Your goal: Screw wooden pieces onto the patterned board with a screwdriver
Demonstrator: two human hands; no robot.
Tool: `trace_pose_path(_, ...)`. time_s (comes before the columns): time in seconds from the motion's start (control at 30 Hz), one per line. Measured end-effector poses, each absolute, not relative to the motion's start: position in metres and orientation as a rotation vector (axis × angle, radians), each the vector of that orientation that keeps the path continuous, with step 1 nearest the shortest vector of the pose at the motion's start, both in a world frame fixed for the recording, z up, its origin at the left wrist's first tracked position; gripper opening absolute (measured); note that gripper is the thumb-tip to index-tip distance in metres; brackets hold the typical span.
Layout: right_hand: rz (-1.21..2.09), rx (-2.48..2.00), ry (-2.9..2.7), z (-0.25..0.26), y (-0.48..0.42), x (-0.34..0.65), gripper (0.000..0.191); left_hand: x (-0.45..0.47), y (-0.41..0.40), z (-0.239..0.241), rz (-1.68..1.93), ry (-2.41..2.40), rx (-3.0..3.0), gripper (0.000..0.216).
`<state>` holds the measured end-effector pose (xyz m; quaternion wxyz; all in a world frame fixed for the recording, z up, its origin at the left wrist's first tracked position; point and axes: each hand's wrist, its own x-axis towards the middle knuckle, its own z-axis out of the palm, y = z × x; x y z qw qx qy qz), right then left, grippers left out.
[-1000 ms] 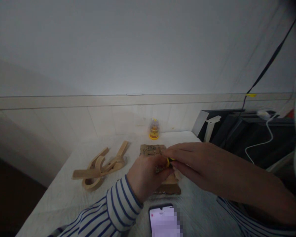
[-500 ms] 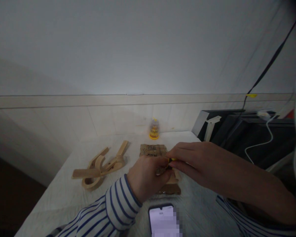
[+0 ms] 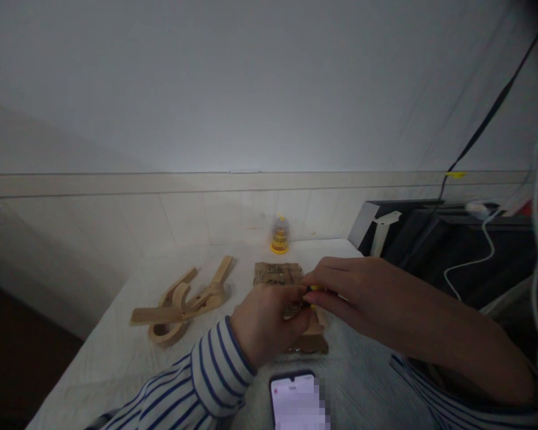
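Note:
My left hand is curled over a small brown circuit board, its fingers closed on the piece. From the right, my right hand reaches in and pinches a small yellow and black tool right above that piece. Both hands meet over a brown board that lies flat on the white table. Much of what lies under the hands is hidden.
A wooden assembly of curved and straight pieces lies at left. A small clear and yellow container stands by the wall. A lit phone lies at the near edge. Dark equipment with white cables fills the right side.
My right hand has drawn slightly toward the left hand and the yellow tool has shifted a little right. The rest has stayed put.

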<state>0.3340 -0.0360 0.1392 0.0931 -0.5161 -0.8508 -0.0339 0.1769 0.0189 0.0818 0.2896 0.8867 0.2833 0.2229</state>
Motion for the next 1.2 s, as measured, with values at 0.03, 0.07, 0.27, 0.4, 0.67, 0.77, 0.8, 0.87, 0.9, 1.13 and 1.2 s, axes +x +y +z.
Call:
trace_pose_path(0.03,-0.099,-1.529,-2.526,0.1392,-0.036,0.3339,0.012,0.1773,0.0182,0.0817,0.593,0.783,2.368,0.017)
trace_pose_path(0.07,-0.098,-1.528,-2.53,0.1391,-0.0361,0.3338,0.013,0.1776,0.0174,0.0816,0.595,0.816,2.37,0.016)
trace_pose_path(0.27,-0.1,-1.526,-2.525,0.1399,-0.0368,0.3342,0.014,0.177,0.0157,0.0804,0.631,0.919,2.346,0.017)
trace_pose_path(0.4,-0.029,-1.469,-2.501,0.1434,-0.041,0.3351,0.012,0.1754,0.0176,0.08,0.607,0.856,2.344,0.02)
trace_pose_path(0.67,-0.005,-1.454,-2.537,0.1443,-0.0433,0.3374,0.019,0.1743,0.0177,0.0769,0.663,0.795,2.346,0.019)
trace_pose_path(0.77,-0.013,-1.466,-2.537,0.1425,-0.0408,0.3383,0.019,0.1738,0.0176,0.0782,0.667,0.773,2.353,0.017)
trace_pose_path(0.8,-0.015,-1.475,-2.538,0.142,-0.0402,0.3386,0.019,0.1735,0.0175,0.079,0.666,0.773,2.354,0.017)
trace_pose_path(0.87,-0.019,-1.485,-2.543,0.1415,-0.0396,0.339,0.019,0.1731,0.0174,0.0809,0.655,0.767,2.356,0.018)
trace_pose_path(0.9,-0.027,-1.485,-2.546,0.1414,-0.0396,0.339,0.019,0.173,0.0174,0.0818,0.642,0.758,2.358,0.018)
trace_pose_path(1.13,-0.109,-1.5,-2.524,0.1403,-0.0401,0.3396,0.014,0.1731,0.018,0.085,0.565,0.744,2.383,0.021)
trace_pose_path(1.2,-0.126,-1.505,-2.519,0.1397,-0.0397,0.3399,0.013,0.1726,0.0181,0.0854,0.548,0.72,2.381,0.023)
